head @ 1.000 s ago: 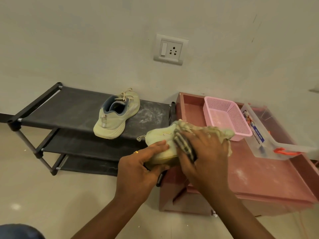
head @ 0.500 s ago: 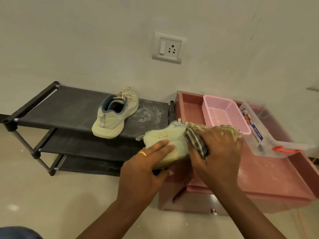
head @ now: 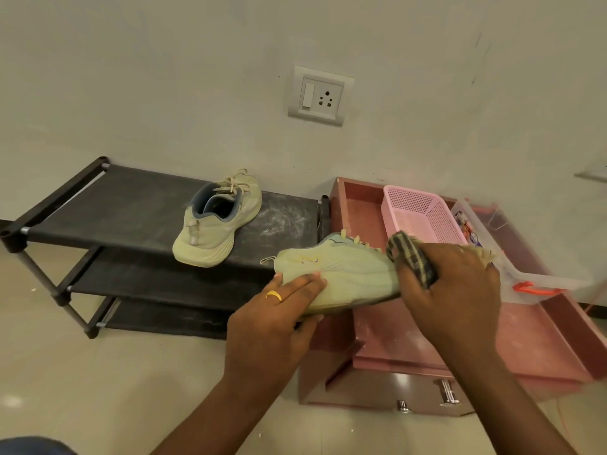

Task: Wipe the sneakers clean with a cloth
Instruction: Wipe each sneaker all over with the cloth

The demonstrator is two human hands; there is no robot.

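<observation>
Right now we hold one pale green sneaker (head: pixel 345 274) in the air, over the spot where the black shoe rack (head: pixel 115 205) meets the pink cabinet (head: pixel 410 336). Our left hand (head: pixel 272 320) grips it at the heel end. The fingers lie close together along the side of the upper and the thumb is tucked under the sole. A gold ring (head: pixel 273 295) sits on one of those fingers. The sneaker lies on its side with the toe pointing to our right and the laces on the far edge.

Our right hand (head: pixel 456 290) has its fingers curled round a checked cloth (head: pixel 412 257) and presses it against the toe end of the sneaker. A frayed, pale part of the cloth sticks out past the hand on the right.

The second sneaker (head: pixel 216 224) stands upright on the top shelf of the rack, heel towards us, well apart from the one we hold. White dust marks the shelf just right of it — and the cabinet top as well. On the cabinet a pink mesh basket (head: pixel 423 215) stands toward the wall, with a clear plastic box (head: pixel 525 277) with an orange clip just beside it on the right. A switch and socket plate (head: pixel 320 96) is on the wall above.
</observation>
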